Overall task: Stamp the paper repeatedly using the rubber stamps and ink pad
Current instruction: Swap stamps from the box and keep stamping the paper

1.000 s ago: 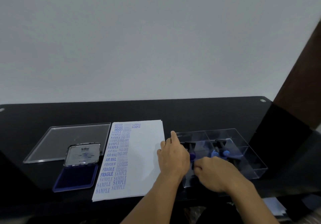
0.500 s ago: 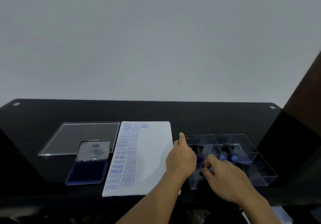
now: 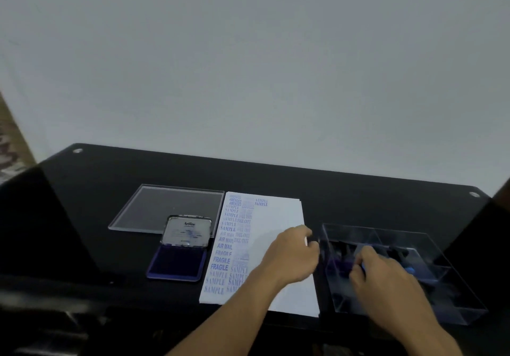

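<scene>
The white paper lies mid-table, its left part covered with blue stamped words. To its left sits the open ink pad, lid raised. A clear compartment box on the right holds dark rubber stamps with blue and purple handles. My left hand rests on the paper's right edge, fingers bent against the box's left wall; whether it grips the wall is unclear. My right hand is inside the box, fingers curled round a stamp with a blue handle.
A clear flat lid lies at the back left, behind the ink pad. The black glass table ends at a pale wall behind. Its front edge runs just below my forearms.
My left index finger, pointing straight before, has curled in beside the box wall. My right hand has closed on a stamp in the box. The view has swung left.
</scene>
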Demonstrator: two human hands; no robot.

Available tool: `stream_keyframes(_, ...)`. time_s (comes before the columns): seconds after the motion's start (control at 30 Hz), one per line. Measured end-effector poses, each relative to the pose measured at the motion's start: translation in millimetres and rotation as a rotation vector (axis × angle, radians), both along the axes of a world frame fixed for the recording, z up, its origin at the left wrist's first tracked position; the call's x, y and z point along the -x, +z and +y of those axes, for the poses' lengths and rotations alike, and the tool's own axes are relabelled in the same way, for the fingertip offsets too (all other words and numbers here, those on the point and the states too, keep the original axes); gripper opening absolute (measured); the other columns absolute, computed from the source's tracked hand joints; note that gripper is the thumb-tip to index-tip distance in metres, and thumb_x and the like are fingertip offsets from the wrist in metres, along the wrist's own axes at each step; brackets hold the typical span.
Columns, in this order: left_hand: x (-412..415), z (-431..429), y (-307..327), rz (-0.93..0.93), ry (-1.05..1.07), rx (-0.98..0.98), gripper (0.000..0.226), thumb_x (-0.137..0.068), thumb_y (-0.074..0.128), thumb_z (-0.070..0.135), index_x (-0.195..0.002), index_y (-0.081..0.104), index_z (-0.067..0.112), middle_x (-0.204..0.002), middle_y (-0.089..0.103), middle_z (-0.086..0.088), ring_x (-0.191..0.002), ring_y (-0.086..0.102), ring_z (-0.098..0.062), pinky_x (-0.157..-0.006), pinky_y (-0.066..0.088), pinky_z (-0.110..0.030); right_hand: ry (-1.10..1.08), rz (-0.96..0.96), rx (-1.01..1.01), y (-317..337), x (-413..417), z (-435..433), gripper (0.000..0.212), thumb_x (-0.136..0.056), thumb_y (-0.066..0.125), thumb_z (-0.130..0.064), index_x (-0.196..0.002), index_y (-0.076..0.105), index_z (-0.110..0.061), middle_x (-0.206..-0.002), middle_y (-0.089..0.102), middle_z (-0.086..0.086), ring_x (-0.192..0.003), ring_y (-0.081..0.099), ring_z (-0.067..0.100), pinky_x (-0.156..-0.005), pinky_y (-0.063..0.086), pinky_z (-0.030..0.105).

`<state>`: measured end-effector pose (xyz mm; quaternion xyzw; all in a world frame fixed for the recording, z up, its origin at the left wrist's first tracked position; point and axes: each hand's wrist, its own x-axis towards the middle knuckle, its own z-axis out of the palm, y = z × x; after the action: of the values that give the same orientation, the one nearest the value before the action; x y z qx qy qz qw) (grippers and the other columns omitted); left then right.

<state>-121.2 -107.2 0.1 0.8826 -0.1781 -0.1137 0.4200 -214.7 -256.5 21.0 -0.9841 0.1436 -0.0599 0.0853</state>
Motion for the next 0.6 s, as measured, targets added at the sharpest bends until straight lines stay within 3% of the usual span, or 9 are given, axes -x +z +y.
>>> stream_keyframes(0.07, -2.1, 24.4, 5.6, -0.033, 0.022, -0.004, 0.038, -0.104, 0.044, 0.033, -0.140, 0.052, 0.024, -0.145, 0.051, 0.007, -0.129, 0.051, -0.016, -0.100, 0.039, -0.027, 0.017, -0.009, 0.044, 6.8, -6.7, 8.6, 0.021, -0.100, 0.043, -0.035, -0.081, 0.034, -0.029, -0.079, 0.054, -0.010, -0.073, 0.049, 0.010, -0.060, 0.036, 0.031)
stream_keyframes(0.13, -6.9, 51.6, 6.5, -0.068, 0.050, -0.015, 0.034, -0.104, 0.044, 0.033, -0.135, 0.056, 0.024, -0.143, 0.053, 0.007, -0.125, 0.052, -0.014, -0.101, 0.041, -0.026, 0.045, -0.024, 0.081, 13.8, -14.5, 19.1, 0.020, -0.100, 0.043, -0.034, -0.082, 0.035, -0.027, -0.079, 0.054, -0.010, -0.074, 0.050, 0.012, -0.060, 0.037, 0.031)
stream_keyframes(0.23, -15.6, 98.6, 5.9, -0.113, 0.141, -0.021, 0.026, -0.103, 0.044, 0.031, -0.120, 0.063, 0.024, -0.129, 0.059, 0.009, -0.109, 0.056, -0.011, -0.091, 0.046, -0.025, 0.102, -0.065, 0.113, 21.5, -28.5, 42.4, 0.016, -0.099, 0.044, -0.031, -0.086, 0.038, -0.024, -0.079, 0.055, -0.008, -0.074, 0.052, 0.014, -0.063, 0.044, 0.032)
stream_keyframes(0.37, -26.6, 159.0, 7.3, -0.144, 0.308, -0.018, 0.024, -0.099, 0.046, 0.023, -0.085, 0.065, 0.022, -0.095, 0.064, 0.008, -0.085, 0.062, -0.013, -0.074, 0.050, -0.031, 0.228, -0.050, -0.009, 27.8, -52.0, 79.3, 0.015, -0.101, 0.046, -0.030, -0.090, 0.040, -0.021, -0.078, 0.057, -0.005, -0.068, 0.054, 0.013, -0.061, 0.050, 0.034)
stream_keyframes(0.5, -36.0, 218.7, -2.4, -0.181, 0.498, -0.041, 0.016, -0.099, 0.051, 0.021, -0.098, 0.067, 0.024, -0.102, 0.062, 0.009, -0.095, 0.060, -0.012, -0.085, 0.048, -0.031, 0.417, 0.078, -0.162, 33.4, -75.8, 128.7, 0.014, -0.105, 0.041, -0.030, -0.097, 0.039, -0.020, -0.078, 0.058, -0.002, -0.061, 0.051, 0.011, -0.052, 0.039, 0.025)
stream_keyframes(0.6, -40.6, 252.0, -19.3, -0.183, 0.598, -0.096, 0.017, -0.098, 0.052, 0.018, -0.102, 0.068, 0.021, -0.105, 0.064, 0.003, -0.095, 0.061, -0.017, -0.086, 0.048, -0.033, 0.524, 0.120, -0.261, 29.0, -91.7, 158.2, 0.015, -0.105, 0.042, -0.031, -0.097, 0.045, -0.018, -0.082, 0.061, 0.001, -0.066, 0.056, 0.016, -0.058, 0.045, 0.031)
